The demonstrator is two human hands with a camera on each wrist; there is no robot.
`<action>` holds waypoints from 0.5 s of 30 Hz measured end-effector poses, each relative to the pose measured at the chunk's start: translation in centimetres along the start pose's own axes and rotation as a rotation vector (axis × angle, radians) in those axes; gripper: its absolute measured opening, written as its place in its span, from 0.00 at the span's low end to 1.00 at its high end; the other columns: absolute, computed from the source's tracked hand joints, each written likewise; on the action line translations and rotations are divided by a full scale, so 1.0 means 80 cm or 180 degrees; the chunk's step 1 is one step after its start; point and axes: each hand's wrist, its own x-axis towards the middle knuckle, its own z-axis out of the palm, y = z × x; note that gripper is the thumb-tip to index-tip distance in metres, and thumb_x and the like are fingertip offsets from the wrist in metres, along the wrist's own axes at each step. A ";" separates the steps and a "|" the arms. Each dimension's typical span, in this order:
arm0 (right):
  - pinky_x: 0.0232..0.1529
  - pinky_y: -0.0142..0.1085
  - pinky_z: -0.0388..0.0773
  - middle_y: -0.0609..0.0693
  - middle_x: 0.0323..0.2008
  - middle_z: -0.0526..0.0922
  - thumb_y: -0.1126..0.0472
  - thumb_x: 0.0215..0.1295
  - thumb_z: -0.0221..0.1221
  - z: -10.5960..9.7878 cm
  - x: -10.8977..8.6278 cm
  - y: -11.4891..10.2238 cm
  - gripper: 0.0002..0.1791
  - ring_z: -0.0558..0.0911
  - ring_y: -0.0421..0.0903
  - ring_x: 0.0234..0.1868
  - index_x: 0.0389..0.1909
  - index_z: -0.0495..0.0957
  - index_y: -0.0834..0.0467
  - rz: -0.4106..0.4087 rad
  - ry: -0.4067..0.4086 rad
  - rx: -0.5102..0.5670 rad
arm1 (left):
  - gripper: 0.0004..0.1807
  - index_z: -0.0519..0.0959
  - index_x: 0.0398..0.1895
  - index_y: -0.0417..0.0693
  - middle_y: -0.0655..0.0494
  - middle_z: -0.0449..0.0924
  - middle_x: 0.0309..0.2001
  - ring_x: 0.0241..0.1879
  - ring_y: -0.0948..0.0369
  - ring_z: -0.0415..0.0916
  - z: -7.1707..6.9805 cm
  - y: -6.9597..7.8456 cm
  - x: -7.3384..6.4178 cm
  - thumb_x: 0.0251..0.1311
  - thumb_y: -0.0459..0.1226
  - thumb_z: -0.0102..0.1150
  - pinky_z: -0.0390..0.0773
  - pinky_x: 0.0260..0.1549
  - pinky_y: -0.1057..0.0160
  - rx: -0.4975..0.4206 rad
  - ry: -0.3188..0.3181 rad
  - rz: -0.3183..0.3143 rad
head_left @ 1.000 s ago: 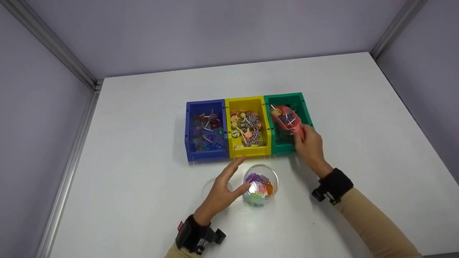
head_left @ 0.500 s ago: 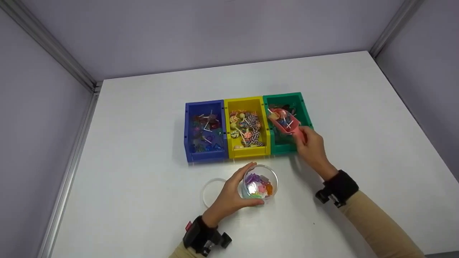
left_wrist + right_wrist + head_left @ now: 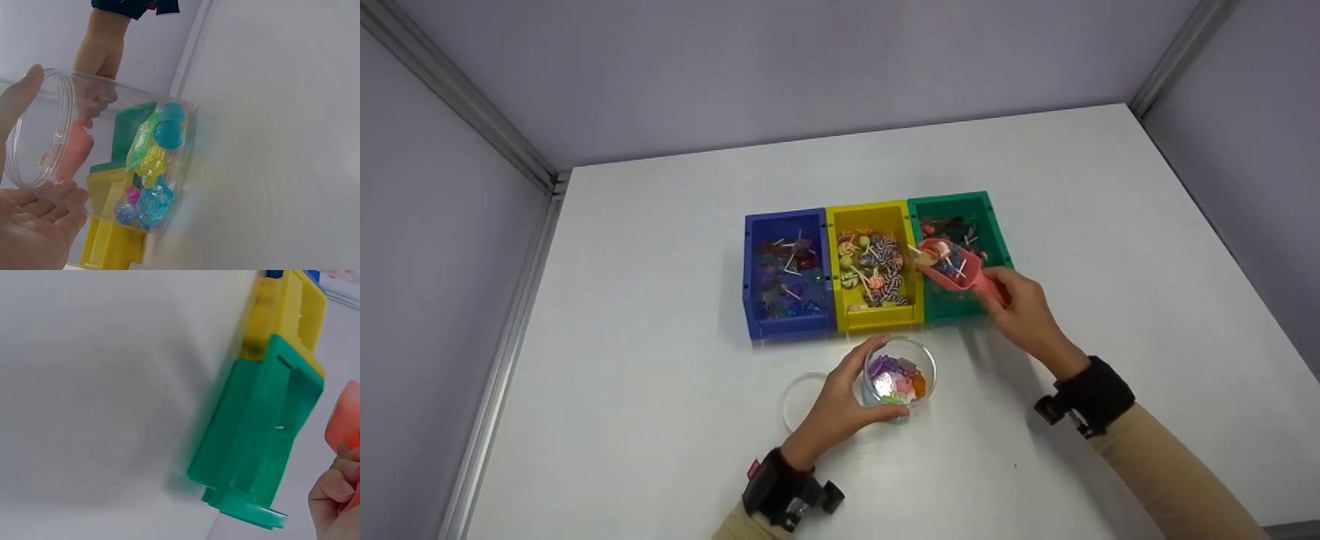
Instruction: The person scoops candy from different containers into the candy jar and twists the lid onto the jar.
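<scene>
My left hand (image 3: 840,401) grips a clear plastic jar (image 3: 101,146) near its open mouth. Blue, yellow, green and purple trinkets (image 3: 152,169) lie at the jar's bottom. With my right hand (image 3: 1027,311) I hold a pink scoop (image 3: 971,277) by its handle, above the front of the green bin (image 3: 997,240). Small lollipops (image 3: 949,262) with white sticks fill the scoop, and its tip overlaps the yellow bin's edge in the head view. In the right wrist view the scoop's pink underside shows over the fingers.
A yellow bin (image 3: 877,319) of swirl lollipops stands in the middle, joined to a blue bin (image 3: 787,326) of translucent pieces at left. A round clear lid (image 3: 786,401) lies on the white table (image 3: 645,360), partly behind my left hand. Walls enclose the table's back and sides.
My left hand has reached right, taken hold of the jar and shifted it slightly up and left. The loaded scoop has come up out of the green bin, moving left and nearer me.
</scene>
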 end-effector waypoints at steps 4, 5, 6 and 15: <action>0.27 0.22 0.65 0.60 0.32 0.80 0.66 0.65 0.59 -0.008 -0.003 -0.007 0.12 0.67 0.38 0.30 0.46 0.77 0.70 -0.0145 -0.0142 -0.0011 | 0.49 0.60 0.72 0.54 0.54 0.64 0.71 0.72 0.55 0.61 -0.001 0.000 0.001 0.46 0.48 0.75 0.63 0.73 0.51 0.0039 0.0050 0.0016; 0.28 0.22 0.66 0.60 0.32 0.80 0.66 0.65 0.59 -0.009 -0.004 -0.009 0.13 0.68 0.38 0.30 0.46 0.77 0.70 -0.0174 -0.0207 -0.0014 | 0.49 0.60 0.72 0.54 0.54 0.64 0.71 0.72 0.55 0.61 -0.001 0.000 0.001 0.45 0.48 0.75 0.63 0.73 0.51 0.0045 0.0058 0.0017; 0.28 0.22 0.67 0.60 0.33 0.81 0.65 0.66 0.59 -0.011 -0.006 -0.010 0.13 0.68 0.38 0.30 0.47 0.78 0.69 -0.0194 -0.0280 -0.0009 | 0.49 0.60 0.72 0.54 0.54 0.64 0.72 0.72 0.55 0.61 -0.001 0.000 0.001 0.45 0.48 0.75 0.63 0.73 0.51 0.0037 0.0059 0.0010; 0.23 0.24 0.66 0.52 0.30 0.80 0.70 0.62 0.60 -0.030 -0.016 -0.007 0.10 0.67 0.34 0.26 0.44 0.80 0.65 -0.0713 -0.0765 0.0273 | 0.51 0.58 0.73 0.51 0.55 0.64 0.71 0.72 0.50 0.61 0.001 0.000 0.001 0.45 0.49 0.74 0.64 0.72 0.49 -0.0123 -0.0001 0.0038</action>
